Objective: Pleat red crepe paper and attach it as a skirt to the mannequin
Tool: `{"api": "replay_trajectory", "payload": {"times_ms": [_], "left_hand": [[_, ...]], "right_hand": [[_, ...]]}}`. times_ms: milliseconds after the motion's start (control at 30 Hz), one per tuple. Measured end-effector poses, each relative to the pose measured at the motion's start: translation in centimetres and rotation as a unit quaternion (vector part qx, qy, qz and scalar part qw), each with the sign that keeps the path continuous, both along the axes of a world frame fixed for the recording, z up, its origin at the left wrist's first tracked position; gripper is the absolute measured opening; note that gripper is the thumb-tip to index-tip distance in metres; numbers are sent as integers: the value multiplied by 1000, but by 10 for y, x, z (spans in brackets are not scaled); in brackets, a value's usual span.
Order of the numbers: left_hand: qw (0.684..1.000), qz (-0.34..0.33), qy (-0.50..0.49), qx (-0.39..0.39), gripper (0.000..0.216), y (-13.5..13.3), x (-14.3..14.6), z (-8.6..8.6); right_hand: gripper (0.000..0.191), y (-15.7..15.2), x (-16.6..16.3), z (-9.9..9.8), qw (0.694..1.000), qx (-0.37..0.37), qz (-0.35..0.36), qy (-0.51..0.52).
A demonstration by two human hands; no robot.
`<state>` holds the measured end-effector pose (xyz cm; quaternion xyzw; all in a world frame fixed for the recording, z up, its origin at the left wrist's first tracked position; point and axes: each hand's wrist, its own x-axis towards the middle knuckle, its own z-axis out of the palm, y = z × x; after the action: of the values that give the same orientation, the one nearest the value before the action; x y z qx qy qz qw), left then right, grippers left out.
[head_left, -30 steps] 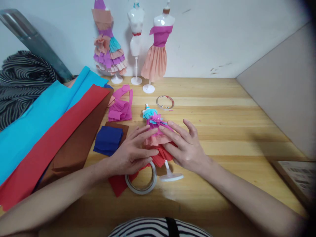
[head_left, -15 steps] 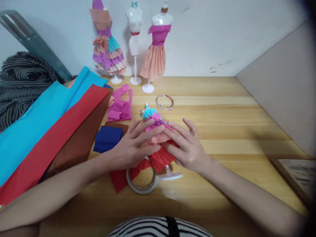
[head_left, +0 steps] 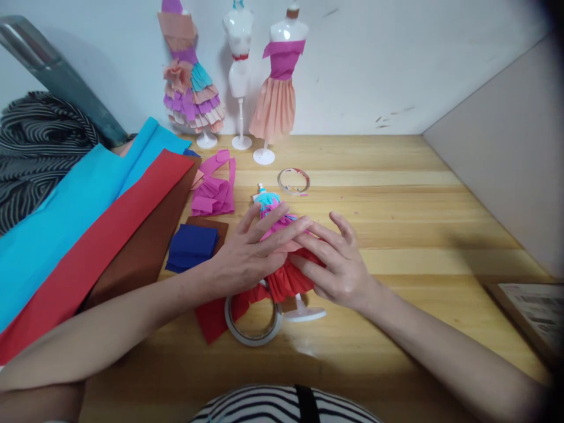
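A small mannequin (head_left: pixel 269 200) in a layered paper dress lies on its back on the wooden table (head_left: pixel 396 194); its red bottom ruffle (head_left: pixel 288 282) and white round base (head_left: pixel 304 312) point toward me. My left hand (head_left: pixel 249 255) lies flat over the dress's middle, fingers stretched out across the pink layer. My right hand (head_left: pixel 337 261) rests beside it on the right, fingers extended and touching the dress and the left fingertips. Neither hand grips anything.
A roll of tape (head_left: pixel 253 320) lies on a red scrap near me. Blue, red and brown paper sheets (head_left: pixel 88 229) cover the left. A folded navy piece (head_left: pixel 191 247), a magenta piece (head_left: pixel 214 197) and a thin tape ring (head_left: pixel 294 180) lie around. Three dressed mannequins (head_left: pixel 240 76) stand by the wall.
My left hand has slid up and right over the dress, covering the pink flower. My right hand stayed nearly in place, fingers shifting slightly.
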<state>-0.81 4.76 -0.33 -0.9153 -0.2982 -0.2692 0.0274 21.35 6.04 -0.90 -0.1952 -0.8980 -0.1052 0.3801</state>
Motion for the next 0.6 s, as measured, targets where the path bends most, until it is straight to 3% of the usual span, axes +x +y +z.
{"api": "replay_trajectory", "payload": {"times_ms": [267, 600], "left_hand": [[998, 18, 22, 59, 22, 0, 0, -4], [997, 5, -6, 73, 16, 0, -6, 0]], "right_hand": [[23, 0, -1, 0, 1000, 5, -1, -1], [21, 0, 0, 0, 1000, -1, -13, -11]]}}
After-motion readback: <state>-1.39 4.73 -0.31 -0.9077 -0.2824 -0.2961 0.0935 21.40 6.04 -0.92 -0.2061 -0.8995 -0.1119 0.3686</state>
